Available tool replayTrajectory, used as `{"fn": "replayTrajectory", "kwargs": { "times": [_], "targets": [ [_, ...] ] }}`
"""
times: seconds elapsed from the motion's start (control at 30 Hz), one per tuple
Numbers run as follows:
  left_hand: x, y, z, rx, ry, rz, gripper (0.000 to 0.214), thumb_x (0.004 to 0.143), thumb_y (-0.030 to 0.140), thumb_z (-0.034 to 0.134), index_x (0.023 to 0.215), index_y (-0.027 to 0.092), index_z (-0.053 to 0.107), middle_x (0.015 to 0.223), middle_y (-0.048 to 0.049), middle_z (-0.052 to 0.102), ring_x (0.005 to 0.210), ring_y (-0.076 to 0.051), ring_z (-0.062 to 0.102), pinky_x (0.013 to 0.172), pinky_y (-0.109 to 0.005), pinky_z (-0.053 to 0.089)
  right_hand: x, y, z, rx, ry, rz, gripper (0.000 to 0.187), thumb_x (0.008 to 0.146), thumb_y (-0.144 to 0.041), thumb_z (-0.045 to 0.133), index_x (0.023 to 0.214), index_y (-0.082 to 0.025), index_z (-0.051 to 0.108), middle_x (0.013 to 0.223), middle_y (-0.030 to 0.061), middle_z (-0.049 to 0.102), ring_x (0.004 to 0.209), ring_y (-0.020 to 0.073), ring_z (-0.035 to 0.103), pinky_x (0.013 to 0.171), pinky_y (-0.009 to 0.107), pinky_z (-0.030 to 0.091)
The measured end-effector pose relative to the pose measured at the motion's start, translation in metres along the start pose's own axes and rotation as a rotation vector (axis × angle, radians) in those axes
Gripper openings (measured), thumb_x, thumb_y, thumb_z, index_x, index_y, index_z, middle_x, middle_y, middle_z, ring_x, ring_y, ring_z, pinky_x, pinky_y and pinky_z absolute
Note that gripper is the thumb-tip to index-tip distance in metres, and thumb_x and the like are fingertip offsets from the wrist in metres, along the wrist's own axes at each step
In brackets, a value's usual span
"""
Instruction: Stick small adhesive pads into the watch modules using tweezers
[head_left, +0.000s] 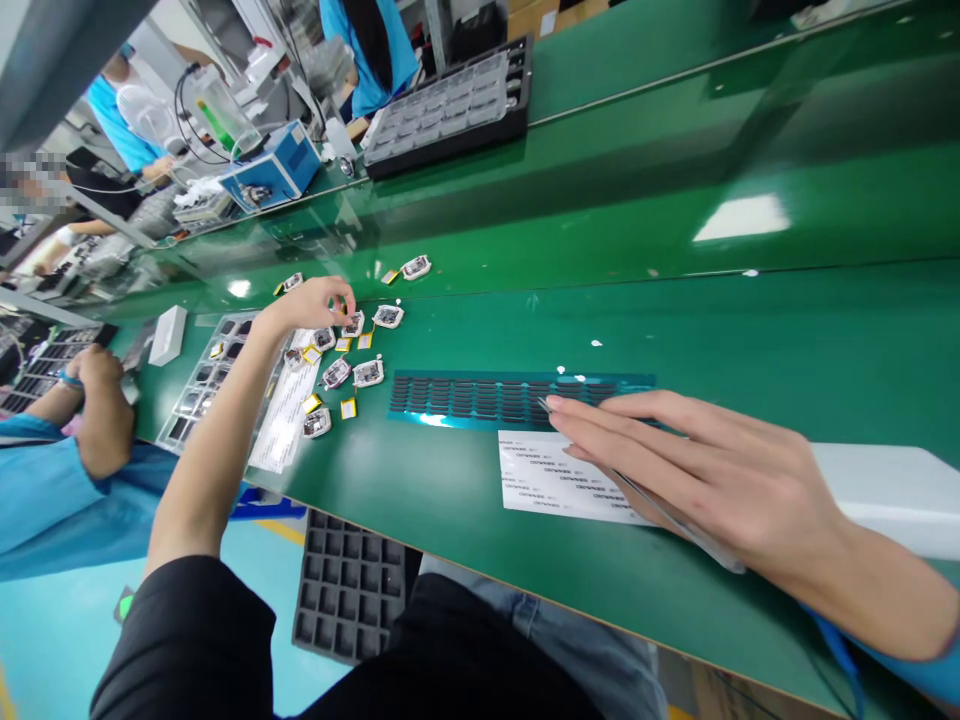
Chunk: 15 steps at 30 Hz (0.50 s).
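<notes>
My left hand [319, 300] reaches to a group of small white electronic devices, its fingers curled in a pinch on one device [352, 324]. Yellow-edged battery cells [364, 341] lie beside several devices, such as the white device [368, 373] nearer to me. In my right hand [720, 465] is a pair of thin metal tweezers [660, 508]. Their tips touch or hover just over a blue film sheet [401, 408] carrying rows of thin black strips [480, 398]; I cannot tell whether they grip a strip. A white printed sheet [536, 490] lies partly under the right hand.
A clear compartment tray [196, 400] and a printed paper strip [281, 425] lie under my left forearm. A co-worker's hands [97, 368] rest at the left. Across the bench stand a black tray [450, 110] and a blue box [277, 168]. A black grid tray [349, 590] sits below the edge.
</notes>
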<state>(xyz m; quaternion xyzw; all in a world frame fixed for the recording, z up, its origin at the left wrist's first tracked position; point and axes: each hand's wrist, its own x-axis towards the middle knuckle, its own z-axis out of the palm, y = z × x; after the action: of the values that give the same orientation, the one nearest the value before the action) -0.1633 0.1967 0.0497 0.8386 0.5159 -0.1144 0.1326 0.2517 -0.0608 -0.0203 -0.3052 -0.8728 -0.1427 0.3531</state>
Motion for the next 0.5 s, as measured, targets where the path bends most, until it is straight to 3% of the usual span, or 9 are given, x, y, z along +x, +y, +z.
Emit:
{"fn": "replayTrajectory", "kwargs": {
  "times": [0.07,0.13,0.2,0.37,0.5],
  "targets": [
    [-0.005,-0.002,-0.002,-0.025,-0.048,0.028,0.057,0.072,0.059,0.07,0.109,0.016,0.08,0.124,-0.0129,0.074,0.109,-0.029,0.07,0.101,-0.038,0.056,0.002,0.0,0.0,-0.005,0.004,0.008,0.03,0.103,-0.006,0.067,0.133,-0.011,0.069,0.127,0.0042,0.081,0.102,0.0226,0.076,0.086,0.038,0.064],
    [-0.011,-0.006,-0.003,-0.064,-0.109,0.042,0.072,0.072,0.063,0.073,0.128,0.017,0.076,0.132,-0.0128,0.072,0.116,-0.029,0.069,0.104,-0.04,0.056,0.002,0.0,0.002,-0.015,0.02,0.009,0.029,0.102,-0.006,0.068,0.131,-0.011,0.069,0.127,0.0042,0.082,0.1,0.022,0.076,0.084,0.037,0.063],
    [-0.014,-0.011,-0.002,-0.088,-0.092,0.056,0.083,0.071,0.067,0.076,0.138,0.018,0.071,0.138,-0.014,0.07,0.121,-0.031,0.066,0.107,-0.043,0.054,0.002,0.0,0.003,-0.019,0.029,0.005,0.029,0.102,-0.006,0.068,0.13,-0.01,0.069,0.126,0.0039,0.082,0.099,0.0218,0.075,0.083,0.037,0.063],
    [-0.012,-0.019,0.015,-0.086,0.067,0.098,0.061,0.072,0.067,0.073,0.107,0.017,0.076,0.121,-0.0141,0.07,0.122,-0.033,0.063,0.118,-0.05,0.048,0.001,0.0,0.003,-0.015,0.024,-0.01,0.027,0.103,-0.007,0.067,0.129,-0.009,0.069,0.124,0.0042,0.082,0.099,0.0224,0.075,0.082,0.038,0.064],
    [-0.013,-0.015,0.021,-0.142,0.038,0.114,0.073,0.073,0.069,0.076,0.126,0.018,0.074,0.134,-0.0138,0.067,0.125,-0.031,0.063,0.117,-0.048,0.049,0.001,0.001,0.002,-0.024,0.022,-0.002,0.028,0.101,-0.006,0.07,0.128,-0.01,0.07,0.125,0.0031,0.082,0.1,0.0221,0.076,0.081,0.038,0.064]
  ]
}}
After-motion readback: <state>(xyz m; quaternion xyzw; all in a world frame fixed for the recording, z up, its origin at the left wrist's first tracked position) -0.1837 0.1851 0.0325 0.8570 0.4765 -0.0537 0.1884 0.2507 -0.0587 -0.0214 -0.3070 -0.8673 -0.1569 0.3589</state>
